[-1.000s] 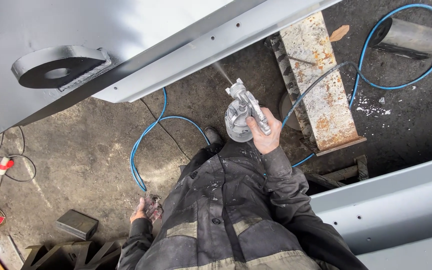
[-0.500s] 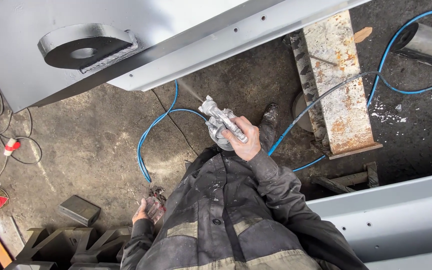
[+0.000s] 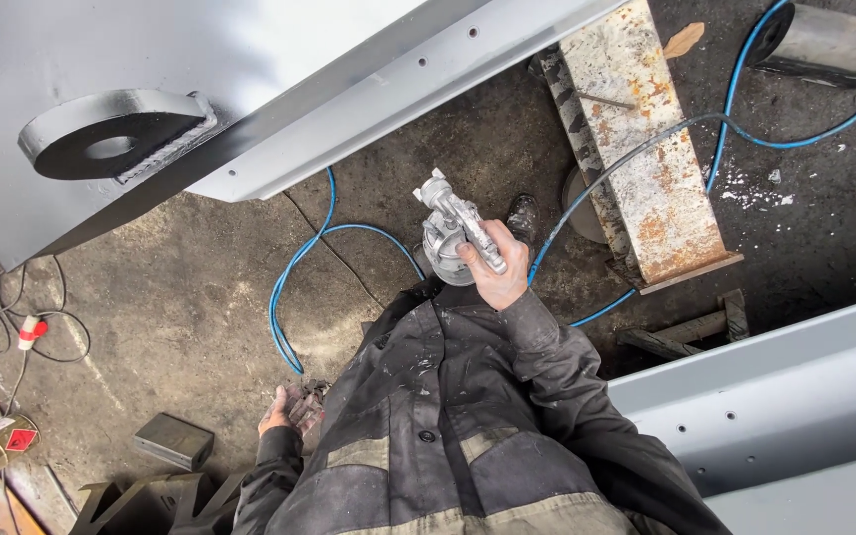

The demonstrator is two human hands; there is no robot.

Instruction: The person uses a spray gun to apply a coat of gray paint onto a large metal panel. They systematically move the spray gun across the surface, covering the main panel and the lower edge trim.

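Observation:
My right hand (image 3: pixel 500 272) grips a silver paint spray gun (image 3: pixel 456 226) with a round cup under it, its nozzle aimed up and left toward the edge of a grey painted steel structure (image 3: pixel 279 79). A blue air hose (image 3: pixel 294 272) loops on the ground below the gun. My left hand (image 3: pixel 289 408) hangs low at my side, paint-stained, fingers loosely curled around a bit of the hose or a rag; which one is unclear. I wear a dark, paint-spattered work jacket (image 3: pixel 468 426).
A black ring lug (image 3: pixel 111 139) sticks out of the grey structure. A rusty steel beam (image 3: pixel 641 149) lies on the dirty floor at right, a grey painted beam (image 3: pixel 775 396) at lower right. Cables with red plugs (image 3: pixel 12 337) and a dark block (image 3: pixel 172 441) lie at left.
The spray gun and my right hand first swung left, then back slightly right; the view shifted with my head. My left hand stays low at my side.

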